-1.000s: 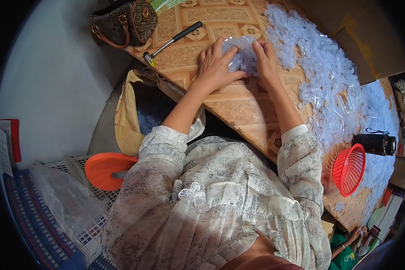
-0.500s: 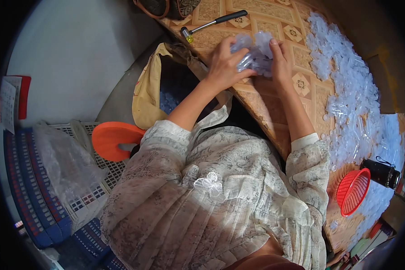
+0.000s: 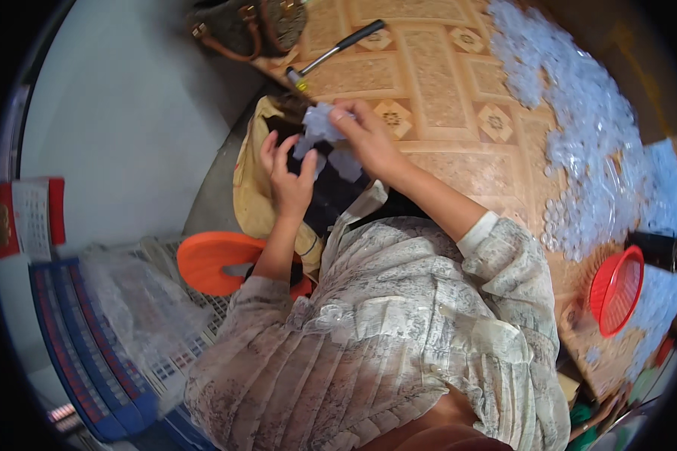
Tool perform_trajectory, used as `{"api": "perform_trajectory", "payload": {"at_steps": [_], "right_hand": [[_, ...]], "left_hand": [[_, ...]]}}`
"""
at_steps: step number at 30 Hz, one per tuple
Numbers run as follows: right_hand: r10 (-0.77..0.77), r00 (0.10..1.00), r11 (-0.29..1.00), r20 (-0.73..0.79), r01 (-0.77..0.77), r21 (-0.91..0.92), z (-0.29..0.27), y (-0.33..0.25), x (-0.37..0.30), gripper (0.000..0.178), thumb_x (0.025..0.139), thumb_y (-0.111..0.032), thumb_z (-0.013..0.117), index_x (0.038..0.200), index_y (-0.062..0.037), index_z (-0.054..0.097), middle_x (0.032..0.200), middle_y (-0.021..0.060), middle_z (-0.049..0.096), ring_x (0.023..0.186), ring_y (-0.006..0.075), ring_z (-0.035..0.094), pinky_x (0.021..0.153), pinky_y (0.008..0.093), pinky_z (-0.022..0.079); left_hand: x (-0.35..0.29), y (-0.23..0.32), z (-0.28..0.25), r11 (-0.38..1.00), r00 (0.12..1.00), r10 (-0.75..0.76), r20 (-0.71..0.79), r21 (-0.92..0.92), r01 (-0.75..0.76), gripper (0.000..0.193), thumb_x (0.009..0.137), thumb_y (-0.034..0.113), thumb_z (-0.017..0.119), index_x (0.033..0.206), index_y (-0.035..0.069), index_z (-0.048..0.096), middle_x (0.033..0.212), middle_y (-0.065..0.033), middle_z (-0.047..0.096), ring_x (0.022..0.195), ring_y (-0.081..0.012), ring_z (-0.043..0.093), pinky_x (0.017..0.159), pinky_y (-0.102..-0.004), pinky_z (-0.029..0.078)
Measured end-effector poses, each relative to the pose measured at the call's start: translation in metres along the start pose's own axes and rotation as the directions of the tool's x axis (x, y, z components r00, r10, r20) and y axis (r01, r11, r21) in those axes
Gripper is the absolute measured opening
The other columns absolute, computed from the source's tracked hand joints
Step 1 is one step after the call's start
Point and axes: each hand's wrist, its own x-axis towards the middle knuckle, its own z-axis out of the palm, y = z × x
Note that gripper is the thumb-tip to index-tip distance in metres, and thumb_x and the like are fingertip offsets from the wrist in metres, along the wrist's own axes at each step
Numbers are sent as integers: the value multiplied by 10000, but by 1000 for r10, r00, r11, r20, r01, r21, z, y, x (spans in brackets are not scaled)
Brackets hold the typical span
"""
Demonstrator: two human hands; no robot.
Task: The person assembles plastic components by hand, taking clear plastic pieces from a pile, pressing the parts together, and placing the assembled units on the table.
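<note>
Over the mouth of a yellowish cloth sack [image 3: 252,192], my two hands are raised with translucent plastic pieces [image 3: 322,122] between them. My right hand [image 3: 372,143] pinches some of these pieces with thumb and fingers. My left hand [image 3: 289,180] has its fingers spread and curved, with more pieces close by its fingertips. Other pieces [image 3: 345,165] appear in mid-air below my right hand, over the sack's dark inside. A large spread of similar translucent pieces [image 3: 594,150] covers the right part of the patterned table [image 3: 436,83].
A hammer with a black handle [image 3: 361,35] lies near the table's left edge, beside a brown handbag [image 3: 237,30]. On the right are a red plastic basket [image 3: 617,292] and a black cylinder [image 3: 658,250]. An orange seat-like object [image 3: 210,263] and blue crates [image 3: 90,346] stand left.
Both hands have moved left from the table to above the sack, carrying the plastic pieces. The bunch has come apart, and my left hand's fingers have spread. The view has shifted slightly.
</note>
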Motion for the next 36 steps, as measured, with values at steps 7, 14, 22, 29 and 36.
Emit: {"api": "perform_trajectory", "payload": {"at_steps": [7, 14, 22, 29, 36], "right_hand": [[335, 942, 879, 2, -313, 361, -44, -47, -10, 233, 919, -281, 571, 1023, -74, 549, 884, 18, 554, 775, 99, 519, 657, 245, 446], [261, 877, 906, -403, -78, 417, -164, -91, -78, 340, 916, -345, 551, 1111, -67, 559, 1008, 59, 602, 858, 136, 571, 704, 281, 475], [63, 683, 866, -728, 324, 380, -289, -121, -172, 246, 945, -204, 512, 1079, 2, 536, 1006, 118, 609, 953, 253, 611, 836, 374, 522], [136, 657, 938, -742, 156, 309, -307, -117, -195, 236, 913, -185, 564, 1075, -16, 533, 1009, 83, 609, 946, 197, 611, 815, 351, 519], [145, 654, 952, -742, 113, 285, -309, -113, -187, 235, 905, -208, 585, 1070, -42, 560, 979, 32, 618, 848, 136, 596, 721, 298, 497]], "left_hand": [[23, 43, 18, 995, 993, 90, -78, 40, -87, 215, 810, 44, 655, 1023, 38, 627, 1268, -166, 440, 1196, -306, 417, 1014, -386, 333], [65, 153, 111, 839, 886, 363, 289, -515, -176, 179, 831, 12, 621, 1010, 11, 630, 1098, -106, 560, 941, -183, 580, 740, -259, 502], [60, 247, 215, 765, 524, 558, 644, -644, -23, 247, 820, 124, 655, 1032, -1, 635, 1055, -126, 593, 811, -204, 629, 689, -296, 518], [46, 283, 247, 865, 560, 502, 659, -367, -343, 524, 724, 326, 747, 1129, 27, 605, 1059, -146, 549, 1004, -287, 559, 857, -373, 458], [52, 273, 256, 909, 560, 416, 717, -312, -276, 429, 739, 287, 721, 1071, 31, 631, 1086, -134, 537, 1015, -289, 553, 844, -386, 459]]}}
